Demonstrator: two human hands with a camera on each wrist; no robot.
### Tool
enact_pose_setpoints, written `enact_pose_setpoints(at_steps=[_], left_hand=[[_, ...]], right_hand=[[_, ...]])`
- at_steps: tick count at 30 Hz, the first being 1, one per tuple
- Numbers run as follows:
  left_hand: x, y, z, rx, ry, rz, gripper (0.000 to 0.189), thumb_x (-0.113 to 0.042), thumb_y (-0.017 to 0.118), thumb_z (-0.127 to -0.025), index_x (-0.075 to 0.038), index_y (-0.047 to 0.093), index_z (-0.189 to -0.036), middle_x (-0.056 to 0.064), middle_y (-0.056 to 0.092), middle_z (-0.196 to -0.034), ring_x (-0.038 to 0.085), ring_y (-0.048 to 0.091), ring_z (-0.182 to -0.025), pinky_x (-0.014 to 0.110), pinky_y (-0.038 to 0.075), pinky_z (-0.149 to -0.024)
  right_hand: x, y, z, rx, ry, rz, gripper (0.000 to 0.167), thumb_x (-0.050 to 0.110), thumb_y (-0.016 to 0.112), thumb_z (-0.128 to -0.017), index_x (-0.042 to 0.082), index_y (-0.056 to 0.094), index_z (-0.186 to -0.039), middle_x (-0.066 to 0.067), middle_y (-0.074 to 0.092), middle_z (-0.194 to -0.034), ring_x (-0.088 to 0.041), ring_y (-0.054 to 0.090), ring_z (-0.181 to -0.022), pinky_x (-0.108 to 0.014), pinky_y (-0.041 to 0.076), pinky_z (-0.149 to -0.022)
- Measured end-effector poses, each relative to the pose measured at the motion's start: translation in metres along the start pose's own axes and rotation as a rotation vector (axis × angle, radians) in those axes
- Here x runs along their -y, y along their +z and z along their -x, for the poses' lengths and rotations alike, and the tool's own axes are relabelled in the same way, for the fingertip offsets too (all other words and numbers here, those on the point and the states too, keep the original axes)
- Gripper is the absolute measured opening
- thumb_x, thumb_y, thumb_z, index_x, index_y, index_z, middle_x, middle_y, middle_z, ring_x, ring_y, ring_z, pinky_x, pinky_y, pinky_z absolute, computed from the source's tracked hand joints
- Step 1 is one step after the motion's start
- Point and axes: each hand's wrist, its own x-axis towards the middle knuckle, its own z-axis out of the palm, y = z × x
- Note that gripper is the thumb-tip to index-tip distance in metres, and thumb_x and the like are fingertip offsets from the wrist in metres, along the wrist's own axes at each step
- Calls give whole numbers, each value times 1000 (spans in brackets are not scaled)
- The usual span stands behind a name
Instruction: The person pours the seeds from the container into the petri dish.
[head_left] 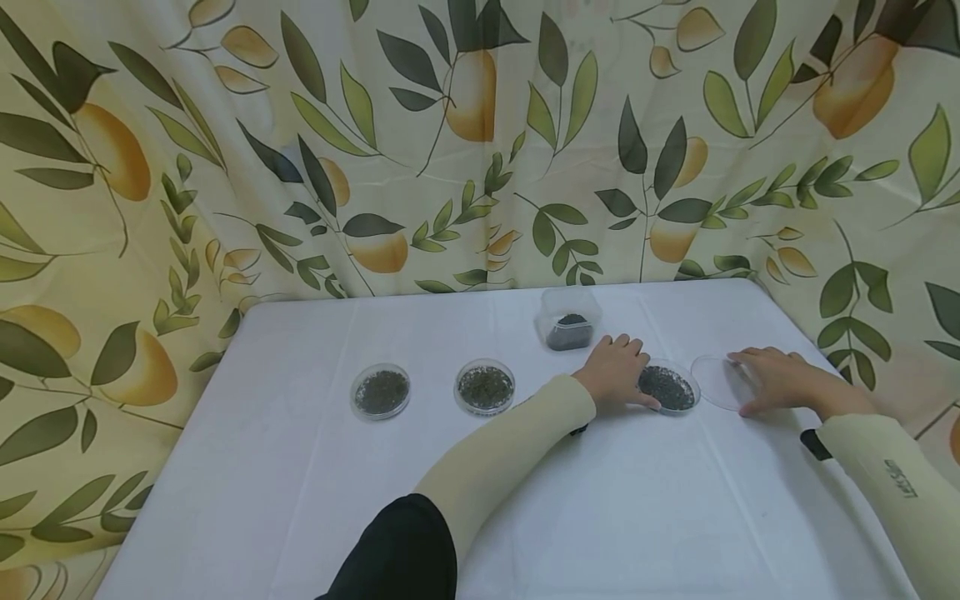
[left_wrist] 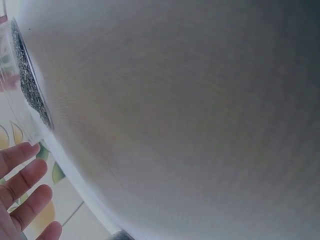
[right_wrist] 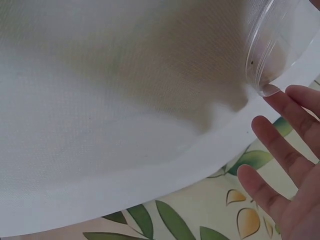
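Note:
At the right of the table, a clear petri dish (head_left: 667, 388) holds dark granules. My left hand (head_left: 611, 372) holds this dish at its left side, thumb at the near rim; in the left wrist view the dish (left_wrist: 31, 82) shows edge-on above spread fingers (left_wrist: 31, 172). Just right of the dish, my right hand (head_left: 787, 382) pinches a clear round lid (head_left: 722, 383), one edge of which is close to the dish. The right wrist view shows the lid (right_wrist: 270, 55) against an index fingertip, with the other fingers (right_wrist: 280, 150) extended.
Two more petri dishes with dark granules stand to the left, one at the far left (head_left: 381, 392) and one mid-table (head_left: 484, 387). Behind the left hand is a clear plastic tub (head_left: 568, 321) with dark material. A leaf-patterned curtain (head_left: 420, 192) hangs behind the white table (head_left: 300, 500).

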Motion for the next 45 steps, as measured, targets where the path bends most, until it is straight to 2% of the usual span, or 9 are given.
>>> enact_pose_setpoints(at_steps=[9,19,26,35,45], left_hand=[[0,-5,5,4,8,12,83,-81,42,-75,-28,41,-140,-10,42,-139,7,37,-126,27,31,-107],[0,-6,6,2,4,24,83,-81,43,-75,-29,42,-139,-11,42,-140,7,36,-127,27,30,-108],[0,-4,5,-10,7,17,83,-80,43,-76,-28,42,-139,-10,43,-139,7,37,-125,27,31,-106],[2,-2,3,-17,15,12,82,-80,42,-77,-27,42,-140,-9,44,-138,8,38,-124,27,31,-107],[0,-4,4,-5,10,7,83,-81,42,-75,-27,42,-139,-10,44,-137,7,38,-123,27,32,-106]], right_hand=[[2,2,0,13,12,-17,92,36,86,-56,-13,50,-124,-36,53,-119,-54,50,-106,-69,41,-79],[5,3,-1,23,-4,-32,97,31,86,-56,-13,41,-129,-38,47,-126,-56,46,-111,-70,40,-81],[7,0,0,-6,-20,-21,96,32,87,-54,-12,44,-128,-35,50,-120,-52,49,-106,-67,43,-78],[12,-9,6,-77,-33,10,97,33,89,-51,-13,44,-124,-33,46,-118,-48,46,-105,-62,44,-75],[20,-21,10,-88,-11,-16,96,35,89,-52,-10,44,-123,-28,44,-118,-42,45,-105,-61,43,-79]])
